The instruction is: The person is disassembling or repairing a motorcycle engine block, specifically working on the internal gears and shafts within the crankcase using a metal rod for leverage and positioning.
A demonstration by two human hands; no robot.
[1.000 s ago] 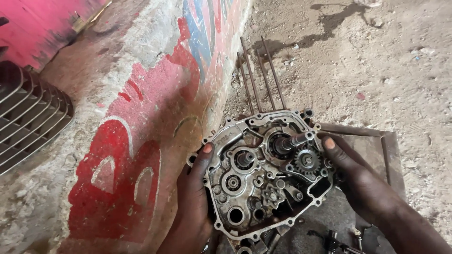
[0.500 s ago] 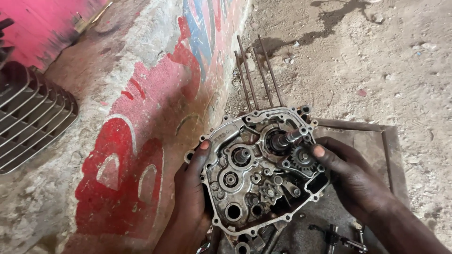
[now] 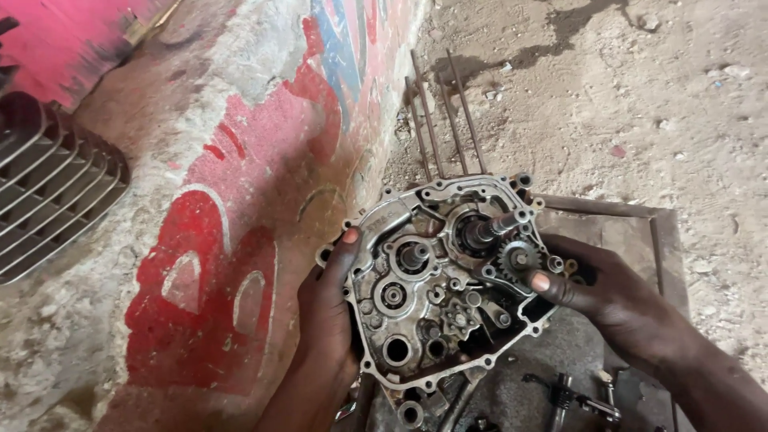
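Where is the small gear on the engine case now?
In the head view, the small gear sits on the right side of the engine case, just below the shaft and beside the right hand thumb.

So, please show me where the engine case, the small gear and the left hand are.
engine case (image 3: 400, 308), head view, on its open inner face.
small gear (image 3: 518, 259), head view, on its hub.
left hand (image 3: 328, 320), head view, on its back.

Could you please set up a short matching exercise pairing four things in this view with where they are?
1. left hand
2. right hand
3. finned cylinder
4. long studs

a. far left edge, on the painted wall
b. sticking up from the engine case top
c. gripping the case's left rim
d. thumb beside the small gear

Pairs: 1-c, 2-d, 3-a, 4-b
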